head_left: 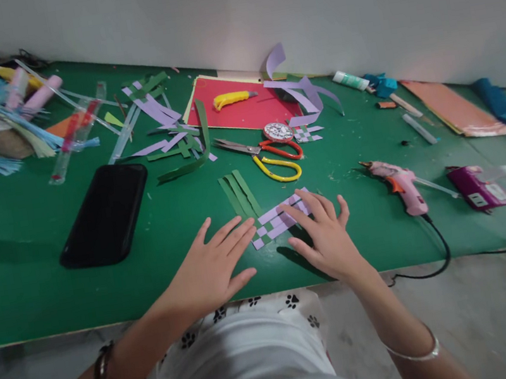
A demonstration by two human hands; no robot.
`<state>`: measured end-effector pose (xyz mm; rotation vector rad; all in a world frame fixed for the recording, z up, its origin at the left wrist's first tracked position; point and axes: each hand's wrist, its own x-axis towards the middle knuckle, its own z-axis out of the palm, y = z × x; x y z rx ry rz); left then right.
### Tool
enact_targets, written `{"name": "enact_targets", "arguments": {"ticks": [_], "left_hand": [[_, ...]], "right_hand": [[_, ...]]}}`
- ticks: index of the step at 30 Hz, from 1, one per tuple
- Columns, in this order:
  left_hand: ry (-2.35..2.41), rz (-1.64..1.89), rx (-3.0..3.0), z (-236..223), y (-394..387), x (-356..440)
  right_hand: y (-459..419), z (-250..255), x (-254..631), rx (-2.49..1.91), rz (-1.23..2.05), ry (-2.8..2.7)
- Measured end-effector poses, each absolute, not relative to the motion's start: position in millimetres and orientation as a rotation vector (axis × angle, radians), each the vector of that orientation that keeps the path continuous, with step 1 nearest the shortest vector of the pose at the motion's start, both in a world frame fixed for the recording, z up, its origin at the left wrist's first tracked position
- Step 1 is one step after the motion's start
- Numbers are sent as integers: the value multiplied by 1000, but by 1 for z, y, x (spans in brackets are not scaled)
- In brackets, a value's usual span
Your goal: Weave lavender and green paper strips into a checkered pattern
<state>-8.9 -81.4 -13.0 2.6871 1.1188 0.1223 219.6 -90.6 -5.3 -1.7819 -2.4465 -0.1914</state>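
Observation:
In front of me lies a small woven piece of purple paper strips (279,220) and green paper strips (240,193), with a checkered patch at its lower left corner. My left hand (214,263) is flat with fingers stretched out, its fingertips at the left edge of the weave where the green strips leave it. Over the purple strips' right part, my right hand (325,236) is spread, index finger bent down onto them. Neither hand grips anything. Scissors (259,150) with red and yellow handles lie half-spread beyond the weave.
A black phone (104,214) lies at left. Scattered strips (159,111), red paper (240,105) and a yellow utility knife (233,99) are farther back. A pink glue gun (398,182) and a purple power adapter (479,187) with cables stand at right on the green table (35,301).

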Motion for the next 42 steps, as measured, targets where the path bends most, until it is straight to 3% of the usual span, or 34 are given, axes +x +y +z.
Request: {"name": "enact_targets", "arguments": {"ticks": [42], "left_hand": [[1126,99,2721,-9,-82,-8]], "right_hand": [[-79,-2,245,-1909,-160,-2312]]}}
